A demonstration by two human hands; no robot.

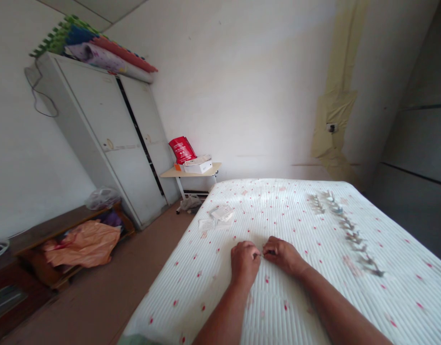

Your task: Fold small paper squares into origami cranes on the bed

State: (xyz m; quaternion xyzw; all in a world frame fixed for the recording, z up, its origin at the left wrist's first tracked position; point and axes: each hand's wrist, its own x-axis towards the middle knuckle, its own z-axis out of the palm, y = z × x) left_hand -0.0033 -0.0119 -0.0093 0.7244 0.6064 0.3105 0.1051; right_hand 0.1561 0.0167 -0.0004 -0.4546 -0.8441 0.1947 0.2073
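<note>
Both my hands rest close together over a bed (220, 268) with a white ribbed cover dotted in red. My left hand (244, 261) is closed, fingertips pinched. Facing it, my right hand (283, 254) is closed in a pinch too. Between the fingertips there seems to be something thin and dark, too small to name. Beyond my left hand lie several clear plastic packets or papers (220, 216). To the right, a row of small grey-brown pieces (353, 232) runs along the cover, with a shorter row (316, 203) beside its far end; their kind is unclear.
A small table (166, 173) behind the bed bears a red bag (182, 150) and a white box (198, 166). At the left stand a grey metal cabinet (98, 120) topped with rolled mats (108, 60), and a low wooden bench (29, 239) with an orange plastic bag (85, 244).
</note>
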